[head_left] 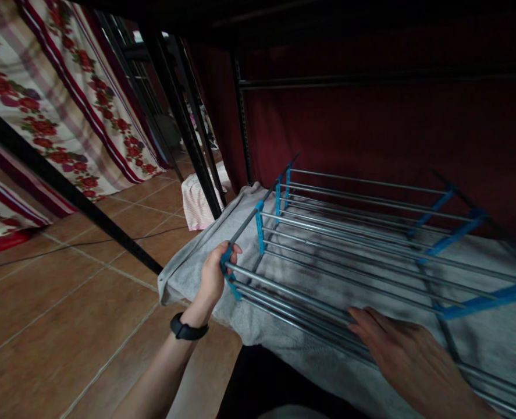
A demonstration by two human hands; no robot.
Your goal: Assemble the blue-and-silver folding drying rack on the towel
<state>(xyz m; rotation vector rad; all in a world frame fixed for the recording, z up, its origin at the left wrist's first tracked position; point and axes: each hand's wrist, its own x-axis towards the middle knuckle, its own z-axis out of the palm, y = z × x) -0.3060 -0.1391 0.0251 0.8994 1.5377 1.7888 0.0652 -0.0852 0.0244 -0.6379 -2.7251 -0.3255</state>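
Note:
A metal rack (353, 233) of grey rods with blue plastic side pieces lies on a grey blanket (188, 273) spread over a low bed. My left hand (214, 276) is closed around the rack's near left corner, at a blue joint. A black band sits on that wrist. My right hand (397, 349) rests flat on the rack's front rods, fingers stretched out and pointing left.
Black metal bunk posts (183, 122) rise at the left, with a dark red curtain (392, 134) behind the bed. Flowered fabric (52, 99) hangs at far left over a brown tiled floor (43, 302). A pink cloth (199, 201) lies beside the post.

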